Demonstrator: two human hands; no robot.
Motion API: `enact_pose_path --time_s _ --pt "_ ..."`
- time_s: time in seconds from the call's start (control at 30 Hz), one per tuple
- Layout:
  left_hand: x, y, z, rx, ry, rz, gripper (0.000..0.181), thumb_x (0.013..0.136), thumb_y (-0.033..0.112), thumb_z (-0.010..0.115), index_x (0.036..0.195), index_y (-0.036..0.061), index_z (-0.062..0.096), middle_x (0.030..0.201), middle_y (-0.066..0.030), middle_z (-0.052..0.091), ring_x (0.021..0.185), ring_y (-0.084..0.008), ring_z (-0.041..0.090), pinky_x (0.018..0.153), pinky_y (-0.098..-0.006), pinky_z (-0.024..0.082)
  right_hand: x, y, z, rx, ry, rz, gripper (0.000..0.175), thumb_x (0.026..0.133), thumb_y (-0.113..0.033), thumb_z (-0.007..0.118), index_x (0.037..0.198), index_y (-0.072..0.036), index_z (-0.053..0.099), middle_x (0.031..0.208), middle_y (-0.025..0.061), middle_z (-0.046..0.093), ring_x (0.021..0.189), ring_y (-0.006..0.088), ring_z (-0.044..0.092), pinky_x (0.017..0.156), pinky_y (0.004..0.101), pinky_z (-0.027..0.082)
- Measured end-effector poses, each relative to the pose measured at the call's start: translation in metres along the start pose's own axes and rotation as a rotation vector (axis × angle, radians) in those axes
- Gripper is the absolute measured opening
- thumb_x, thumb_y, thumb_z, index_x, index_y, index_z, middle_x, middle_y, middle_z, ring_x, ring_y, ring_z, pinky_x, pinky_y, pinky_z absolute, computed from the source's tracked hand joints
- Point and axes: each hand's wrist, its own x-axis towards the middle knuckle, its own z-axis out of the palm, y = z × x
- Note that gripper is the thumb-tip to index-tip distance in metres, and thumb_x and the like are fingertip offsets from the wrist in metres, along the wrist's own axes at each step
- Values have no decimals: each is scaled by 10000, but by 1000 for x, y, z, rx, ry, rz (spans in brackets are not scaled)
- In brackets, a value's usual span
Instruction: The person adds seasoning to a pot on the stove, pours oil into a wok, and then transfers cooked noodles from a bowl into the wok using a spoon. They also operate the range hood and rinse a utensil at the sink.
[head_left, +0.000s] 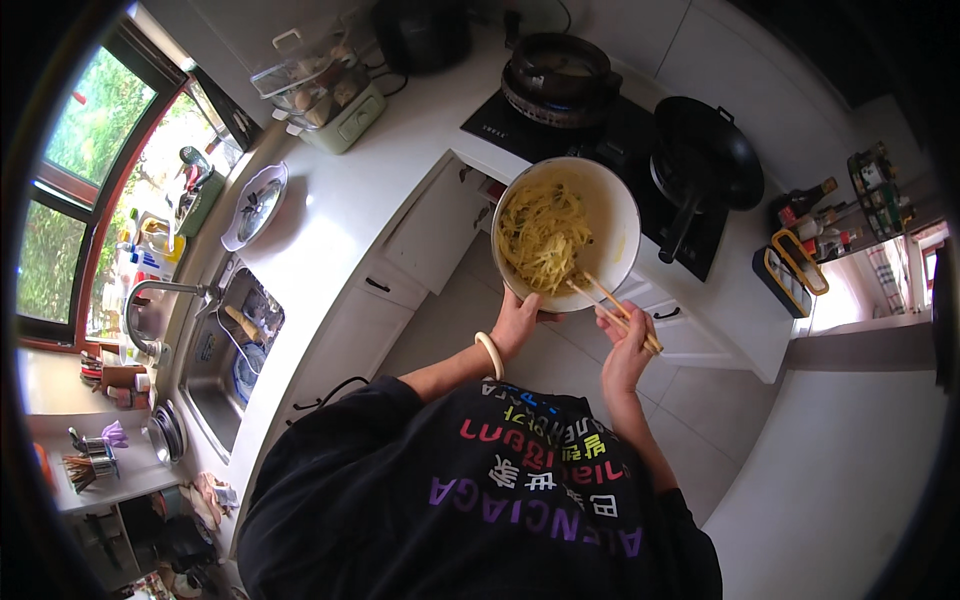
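Note:
My left hand (517, 322) grips the near rim of a large white bowl (616, 217), held up in front of me over the floor. Yellow shredded food (544, 232), with some dark and green bits, fills the bowl's left side. In my right hand (626, 337) is a pair of wooden chopsticks (616, 311), their tips touching the shreds near the bowl's lower edge. A cream bangle (490, 355) circles my left wrist.
Beyond the bowl, a black cooktop (487, 124) bears a dark pot (561, 67) and a black wok (739, 165). An egg steamer (341, 120) and an oval dish (259, 210) stand on the counter, left. A steel sink (217, 390) holds several things. Bottles (806, 202) stand right.

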Motion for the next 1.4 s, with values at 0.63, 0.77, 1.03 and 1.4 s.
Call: enact_pose_path --time_s 0.63,0.77,1.03,1.4 --pt "12 49 -32 -59 -95 -451 367 835 18 383 1190 -72 399 1060 -206 579 809 -286 640 698 -347 561 84 -34 31 -624 -398 -282 247 928 -147 475 842 52 595 704 92 633 632 145 640 561 240 515" --pt "12 50 -45 -76 -47 -478 361 854 22 371 1203 -70 387 1076 -207 571 814 -286 639 696 -345 561 68 -39 9 -699 -500 -160 246 927 -130 464 824 52 593 722 105 642 649 149 650 540 244 525" --pt "24 54 -63 -1 -128 -506 371 851 15 383 1213 -67 382 1077 -192 574 814 -280 636 687 -332 560 77 6 55 -598 -537 -253 232 940 -145 460 892 32 602 727 80 632 656 145 652 592 242 514" --pt "40 61 -73 124 -98 -389 436 853 16 371 1283 5 296 1114 -183 559 874 -281 636 662 -333 571 81 -62 37 -695 -468 -262 231 938 -145 457 878 33 590 692 78 604 611 147 637 569 242 516"
